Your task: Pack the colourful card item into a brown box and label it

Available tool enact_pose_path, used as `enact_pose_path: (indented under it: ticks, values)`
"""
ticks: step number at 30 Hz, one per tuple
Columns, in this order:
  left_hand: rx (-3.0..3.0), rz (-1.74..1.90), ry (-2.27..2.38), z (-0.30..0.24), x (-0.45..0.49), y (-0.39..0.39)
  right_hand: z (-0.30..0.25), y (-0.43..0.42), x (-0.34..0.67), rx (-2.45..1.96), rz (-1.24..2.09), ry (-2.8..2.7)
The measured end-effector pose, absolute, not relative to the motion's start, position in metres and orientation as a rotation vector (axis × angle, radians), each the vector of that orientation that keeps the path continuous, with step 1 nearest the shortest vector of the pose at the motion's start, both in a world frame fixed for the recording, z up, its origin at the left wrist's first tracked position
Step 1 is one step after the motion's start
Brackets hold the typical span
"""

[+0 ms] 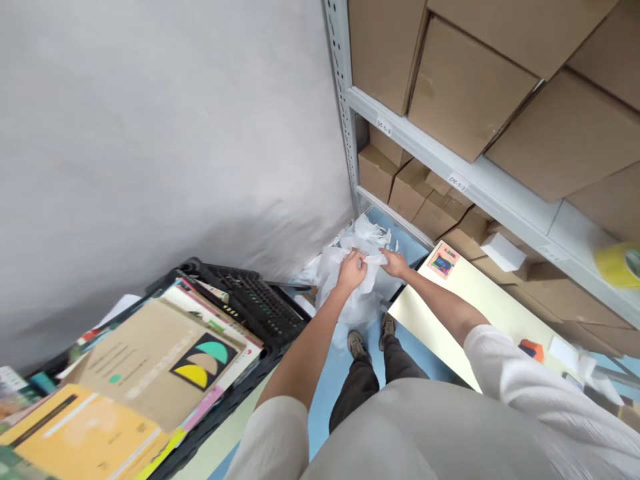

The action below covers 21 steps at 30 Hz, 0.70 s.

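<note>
A whitish, see-through plastic bag (pixel 345 303) stands on the blue floor in front of my shoes, with white paper scraps (pixel 369 232) behind and around its top. My left hand (pixel 352 270) grips the bag's rim, its fingers curled over the film. On the right, my right hand (pixel 395 263) pinches another part of the same rim. A stretch of the film runs between the two hands. What lies inside the bag is hard to make out.
To the left stands a black crate (pixel 270 320) piled with books and folders (pixel 165 360). A pale table (pixel 450 313) is at my right, bearing a small printed card (pixel 443 261). Beyond it rises a metal shelf (pixel 420 143) of cardboard boxes (pixel 470 87); a grey wall (pixel 175 133) closes the left.
</note>
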<state>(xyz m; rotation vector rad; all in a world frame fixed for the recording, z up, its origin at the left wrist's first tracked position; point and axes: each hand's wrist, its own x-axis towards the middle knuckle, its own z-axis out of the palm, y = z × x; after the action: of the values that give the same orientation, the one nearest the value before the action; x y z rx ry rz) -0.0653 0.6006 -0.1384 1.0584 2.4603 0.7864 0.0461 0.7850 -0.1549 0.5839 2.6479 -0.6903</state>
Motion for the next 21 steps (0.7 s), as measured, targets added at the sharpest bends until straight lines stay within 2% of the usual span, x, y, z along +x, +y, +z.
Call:
enact_pose_path:
  ticks: [4, 13, 17, 21]
  values:
    - [1.13, 0.676, 2.52, -0.114, -0.06, 0.588, -0.122, 0.785, 0.063, 0.689, -0.424, 2.707]
    - [1.554, 0.544, 2.406, -0.072, -0.015, 0.587, -0.043, 0.781, 0.148, 0.942, -0.236, 2.947]
    - [1.785, 0.441, 2.231, -0.063, 0.017, 0.597, -0.033, 0.776, 0.211, 0.993, -0.138, 2.906]
    - [1.909, 0.293, 2.081, -0.072, 0.055, 0.608, -0.046, 0.767, 0.277, 1.078, -0.1, 2.809]
